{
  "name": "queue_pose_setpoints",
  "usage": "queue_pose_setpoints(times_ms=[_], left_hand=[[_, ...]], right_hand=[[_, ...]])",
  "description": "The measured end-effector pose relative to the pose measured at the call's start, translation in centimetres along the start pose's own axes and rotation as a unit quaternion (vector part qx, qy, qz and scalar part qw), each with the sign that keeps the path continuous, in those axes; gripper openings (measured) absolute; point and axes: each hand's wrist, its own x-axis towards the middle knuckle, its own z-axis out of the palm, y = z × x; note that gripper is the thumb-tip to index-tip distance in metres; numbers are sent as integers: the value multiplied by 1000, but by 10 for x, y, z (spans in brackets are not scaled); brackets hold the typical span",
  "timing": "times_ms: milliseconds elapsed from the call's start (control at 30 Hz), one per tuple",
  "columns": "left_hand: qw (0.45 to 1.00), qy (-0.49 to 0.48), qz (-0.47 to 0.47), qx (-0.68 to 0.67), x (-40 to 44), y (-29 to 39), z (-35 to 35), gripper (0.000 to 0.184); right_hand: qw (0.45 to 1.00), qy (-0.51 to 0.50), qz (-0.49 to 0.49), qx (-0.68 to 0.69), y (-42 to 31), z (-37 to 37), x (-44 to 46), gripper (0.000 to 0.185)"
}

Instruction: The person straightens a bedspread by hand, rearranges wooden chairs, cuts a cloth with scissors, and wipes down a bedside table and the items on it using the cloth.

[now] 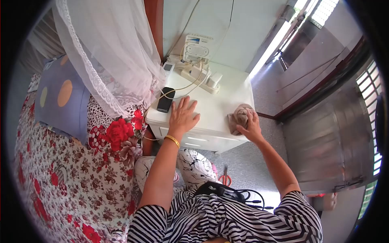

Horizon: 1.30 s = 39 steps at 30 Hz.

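Observation:
My right hand [252, 126] is closed around a bunched brownish cloth [240, 115] at the right front corner of a white cabinet top [219, 109]. My left hand [183, 115] lies flat on the same top with its fingers spread, holding nothing. Just left of its fingertips is a black phone [165, 100]. Behind that hand, a white power strip [199, 77] with plugs and a loose cable sits toward the wall. A white remote-like device [168, 67] rests at the back left.
To the left is a bed with a floral sheet [77, 182], a dotted pillow [60, 97] and a white net curtain [117, 48]. A white router-like box [197, 47] stands against the wall. Orange-handled scissors [225, 178] are on the floor beside my legs. A metal door [328, 137] is at right.

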Motion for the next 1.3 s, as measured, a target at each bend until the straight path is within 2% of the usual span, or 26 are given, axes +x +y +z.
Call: queue_pose_setpoints(times_ms=[67,167,200,300,333,467,533,633,667,800,867,1067,1300], left_hand=[[1000,-12,-2,7,1,0,-1,55],[1000,-19,1,18,2,1,1,56],[1000,-13,4,18,2,1,1,55],[1000,1,13,19,1,2,0,55],[1000,13,21,18,1,1,-1,55],[999,23,26,23,2,2,0,55],[999,20,25,25,2,3,0,56],[999,19,25,31,3,3,-3,57],[999,16,28,29,3,4,-5,57],[999,4,31,29,5,5,-8,57],[999,-3,31,30,8,5,-8,58],[999,11,40,26,5,3,-7,58],[999,22,31,26,2,4,-4,56]], right_hand=[[995,58,-77,-14,4,19,7,75],[994,70,-54,-66,-8,24,26,69],[985,95,-73,-122,-14,26,34,66],[978,129,-94,-132,-19,34,72,64],[974,155,-104,-129,-19,37,88,62],[979,150,-95,-99,-28,43,150,60],[971,199,-118,-59,-30,52,182,57],[969,181,-161,-48,-41,59,226,53],[968,187,-167,-32,-47,62,239,46],[967,201,-151,-24,-77,71,274,40],[976,200,-78,-31,-88,72,279,38],[981,173,-87,-32,-80,66,270,45],[977,192,-93,-26,-29,52,214,44]])
